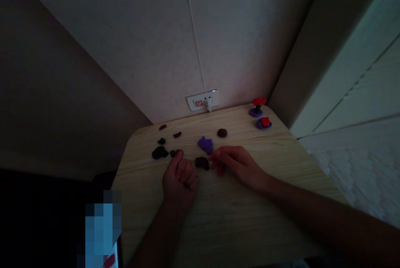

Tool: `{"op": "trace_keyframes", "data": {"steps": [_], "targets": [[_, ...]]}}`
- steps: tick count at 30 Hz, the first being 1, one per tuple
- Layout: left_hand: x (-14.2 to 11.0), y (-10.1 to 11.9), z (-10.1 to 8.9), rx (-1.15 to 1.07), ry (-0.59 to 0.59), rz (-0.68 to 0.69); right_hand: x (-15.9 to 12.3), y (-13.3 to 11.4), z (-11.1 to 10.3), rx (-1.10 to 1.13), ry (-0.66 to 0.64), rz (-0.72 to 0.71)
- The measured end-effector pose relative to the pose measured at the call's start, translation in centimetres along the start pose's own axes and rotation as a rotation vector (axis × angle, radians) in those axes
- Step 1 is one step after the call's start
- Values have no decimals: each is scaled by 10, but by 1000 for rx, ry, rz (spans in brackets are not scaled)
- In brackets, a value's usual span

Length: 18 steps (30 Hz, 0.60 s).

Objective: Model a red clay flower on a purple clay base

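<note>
My left hand (181, 176) is closed with its fingers curled in; whatever lies inside is hidden. A dark brown lump (201, 162), which looks like modelling clay, rests on the table between my hands. At its right end are the bent, drawn-together fingertips of my right hand (234, 162); dim light hides whether they hold a bit. A crumpled purple clay piece (205, 145) lies just beyond. Past my left thumb is a small brown piece (175, 153), with a larger black lump (160, 152) to its left.
Small dark bits (161, 140) and a round brown lump (222, 133) lie farther back on the wooden table (250, 226). Two red-and-purple clay figures, one an upright flower (258, 105), stand at the back right corner. A wall socket (202, 100) holds a plug above the back edge.
</note>
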<state>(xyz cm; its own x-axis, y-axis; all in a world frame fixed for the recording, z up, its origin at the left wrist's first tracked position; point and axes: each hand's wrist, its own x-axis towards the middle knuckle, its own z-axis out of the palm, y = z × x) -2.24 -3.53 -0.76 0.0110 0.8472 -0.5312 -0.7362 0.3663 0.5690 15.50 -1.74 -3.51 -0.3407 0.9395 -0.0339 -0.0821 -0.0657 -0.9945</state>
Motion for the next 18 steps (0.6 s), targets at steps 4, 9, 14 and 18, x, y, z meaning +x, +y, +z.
{"op": "trace_keyframes", "data": {"steps": [4,9,14,18], "targets": [[4,-4,-1,110,-19,52,0,-1,0,-37,-2,13],[7,-11,-3,210,-108,238,0,-2,0,-47,-10,24],[1,-4,-6,58,-159,133,-1,-2,1,-47,-9,19],[-3,1,-5,-51,-95,79,-1,-2,1,-53,-2,23]]}}
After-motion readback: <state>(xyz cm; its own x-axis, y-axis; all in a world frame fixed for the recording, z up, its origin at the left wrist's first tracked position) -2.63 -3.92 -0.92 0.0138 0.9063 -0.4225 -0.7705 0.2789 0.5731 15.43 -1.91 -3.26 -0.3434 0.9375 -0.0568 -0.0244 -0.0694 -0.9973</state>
